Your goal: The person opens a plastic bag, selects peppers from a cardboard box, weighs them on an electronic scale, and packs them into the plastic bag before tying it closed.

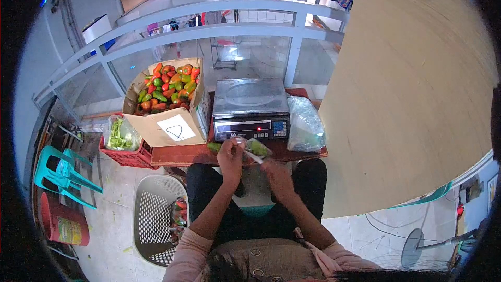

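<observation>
At the front edge of the red wooden table, my left hand point(230, 157) is closed, its fingers pinching part of a small clear plastic bag point(258, 148) with something green inside. My right hand point(278, 178) is slightly blurred; its fingers are closed at the end of a thin white strip point(253, 156) that runs between both hands. What the strip is cannot be made out. A green pepper point(214, 147) lies just left of my left hand. Behind my hands stands a digital scale point(250, 99) with a bare metal plate and a small red light.
A cardboard box point(166, 125) of red and green peppers stands left of the scale, a plastic bag bundle point(307, 125) right. A red crate point(128, 155) holds bagged green vegetables. By my left leg is a white basket point(151, 209) with bagged peppers. A wooden panel point(412, 89) rises right.
</observation>
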The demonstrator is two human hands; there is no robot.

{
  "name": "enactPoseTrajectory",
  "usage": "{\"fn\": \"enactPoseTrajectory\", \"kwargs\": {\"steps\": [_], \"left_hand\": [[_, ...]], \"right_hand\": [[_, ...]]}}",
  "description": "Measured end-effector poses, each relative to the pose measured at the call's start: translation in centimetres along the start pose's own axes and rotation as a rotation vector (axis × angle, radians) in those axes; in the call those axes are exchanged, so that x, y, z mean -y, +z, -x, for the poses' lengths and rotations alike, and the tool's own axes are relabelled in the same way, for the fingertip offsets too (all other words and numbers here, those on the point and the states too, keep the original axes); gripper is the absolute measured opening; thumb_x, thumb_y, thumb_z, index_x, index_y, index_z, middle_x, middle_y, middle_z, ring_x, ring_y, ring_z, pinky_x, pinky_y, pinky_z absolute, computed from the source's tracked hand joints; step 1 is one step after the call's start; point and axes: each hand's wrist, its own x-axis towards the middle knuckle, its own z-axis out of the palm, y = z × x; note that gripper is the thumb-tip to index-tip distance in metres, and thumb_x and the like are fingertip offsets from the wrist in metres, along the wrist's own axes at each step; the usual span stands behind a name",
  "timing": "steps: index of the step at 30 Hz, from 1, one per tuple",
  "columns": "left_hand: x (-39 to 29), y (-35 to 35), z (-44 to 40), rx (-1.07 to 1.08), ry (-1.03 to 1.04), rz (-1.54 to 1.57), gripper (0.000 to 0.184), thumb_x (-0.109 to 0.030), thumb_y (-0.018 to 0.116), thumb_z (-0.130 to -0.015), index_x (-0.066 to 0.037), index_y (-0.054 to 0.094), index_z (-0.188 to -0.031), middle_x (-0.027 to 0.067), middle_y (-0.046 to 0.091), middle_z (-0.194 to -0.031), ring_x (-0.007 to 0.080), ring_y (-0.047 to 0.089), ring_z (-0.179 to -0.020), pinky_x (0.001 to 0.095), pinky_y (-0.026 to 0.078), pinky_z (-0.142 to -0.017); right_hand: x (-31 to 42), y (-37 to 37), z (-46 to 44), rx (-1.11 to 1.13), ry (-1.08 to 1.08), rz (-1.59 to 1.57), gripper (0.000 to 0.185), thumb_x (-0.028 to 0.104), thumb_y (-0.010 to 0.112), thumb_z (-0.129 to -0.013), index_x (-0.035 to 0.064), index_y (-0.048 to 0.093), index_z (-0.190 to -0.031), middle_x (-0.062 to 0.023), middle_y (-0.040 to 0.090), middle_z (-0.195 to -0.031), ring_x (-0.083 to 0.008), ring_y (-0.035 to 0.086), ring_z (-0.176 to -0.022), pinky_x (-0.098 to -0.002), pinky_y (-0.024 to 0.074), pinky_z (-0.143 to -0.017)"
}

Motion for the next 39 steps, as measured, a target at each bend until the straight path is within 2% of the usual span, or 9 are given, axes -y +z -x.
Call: {"fn": "enactPoseTrajectory", "kwargs": {"steps": [5,15,18,19,25,28,31,34,39], "left_hand": [[-2.8,-1.8,0.1,0.319,0.223,-0.035,0.010,-0.002,0.058,-0.076,0.000,0.050,-0.082,0.0121,0.054,-0.080,0.0271,0.057,-0.073,0.0338,0.045,-0.066],[-12.6,-3.4,0.2,1.030,0.366,0.094,0.018,-0.020,0.065,-0.077,-0.005,0.057,-0.085,0.0076,0.060,-0.089,0.0270,0.060,-0.086,0.0350,0.047,-0.076],[-15.0,-2.5,-0.5,0.921,0.468,0.266,0.016,-0.015,0.062,-0.079,-0.002,0.053,-0.084,0.0093,0.055,-0.081,0.0262,0.057,-0.077,0.0353,0.045,-0.072],[-14.8,-2.2,-1.0,0.915,0.421,0.272,0.017,-0.016,0.062,-0.080,-0.002,0.055,-0.085,0.0088,0.056,-0.082,0.0248,0.058,-0.077,0.0340,0.046,-0.071],[-10.7,-1.4,-3.1,0.720,0.161,0.227,0.021,-0.021,0.063,-0.082,-0.001,0.055,-0.082,0.0073,0.058,-0.081,0.0154,0.058,-0.075,0.0287,0.046,-0.067],[-7.9,-1.7,-3.2,0.581,0.121,0.137,0.022,-0.021,0.063,-0.082,0.000,0.054,-0.082,0.0066,0.057,-0.079,0.0134,0.057,-0.072,0.0277,0.046,-0.064],[-6.5,-2.6,-2.6,0.489,0.093,0.078,0.020,-0.019,0.062,-0.082,0.000,0.054,-0.081,0.0061,0.056,-0.077,0.0133,0.056,-0.069,0.0278,0.046,-0.062],[-5.7,-3.0,-1.6,0.530,0.021,0.184,0.018,-0.017,0.062,-0.081,-0.001,0.054,-0.080,0.0060,0.054,-0.075,0.0149,0.056,-0.068,0.0284,0.046,-0.061],[-11.4,-5.8,-0.2,0.828,0.255,0.136,0.015,-0.010,0.064,-0.077,0.000,0.054,-0.084,0.0077,0.055,-0.080,0.0197,0.057,-0.070,0.0307,0.045,-0.061]], "right_hand": [[-1.7,-4.6,-2.2,-0.099,0.021,-0.095,0.011,0.009,0.052,-0.086,-0.0017,0.057,-0.088,-0.0153,0.059,-0.083,-0.0306,0.059,-0.081,-0.0353,0.0456,-0.074],[-2.8,-8.0,-6.0,0.551,-0.213,-0.828,0.018,0.013,0.060,-0.082,0.0042,0.059,-0.098,-0.0085,0.059,-0.098,-0.0223,0.056,-0.092,-0.0349,0.0444,-0.083],[0.8,-6.8,-2.0,0.224,0.051,-0.917,0.033,0.016,0.066,-0.077,0.0055,0.055,-0.107,-0.0086,0.057,-0.105,-0.0230,0.056,-0.095,-0.0347,0.0439,-0.087],[-6.4,-0.4,3.7,-0.095,0.549,-1.300,0.021,0.028,0.058,-0.086,0.0107,0.054,-0.098,-0.0041,0.056,-0.094,-0.0143,0.055,-0.092,-0.0308,0.0448,-0.078],[2.2,3.0,-0.8,0.775,0.228,-2.339,0.025,0.033,0.050,-0.090,0.0080,0.053,-0.088,-0.0031,0.055,-0.072,-0.0144,0.054,-0.065,-0.0302,0.0450,-0.059],[4.0,0.9,0.1,0.515,0.432,-2.030,0.027,0.032,0.044,-0.094,0.0089,0.050,-0.081,0.0006,0.049,-0.060,-0.0111,0.047,-0.054,-0.0275,0.0383,-0.050],[4.5,-2.1,1.2,0.254,0.528,-0.943,0.028,0.033,0.048,-0.092,0.0081,0.051,-0.078,-0.0019,0.046,-0.059,-0.0125,0.042,-0.049,-0.0262,0.0341,-0.046],[5.8,-6.3,-0.3,0.135,0.224,-0.223,0.023,0.025,0.052,-0.089,0.0027,0.055,-0.092,-0.0088,0.055,-0.073,-0.0217,0.053,-0.065,-0.0339,0.0435,-0.060],[3.8,-11.4,-3.7,0.206,-0.211,-0.207,0.017,0.016,0.057,-0.084,0.0008,0.059,-0.089,-0.0116,0.057,-0.081,-0.0248,0.055,-0.076,-0.0352,0.0438,-0.070]]}}
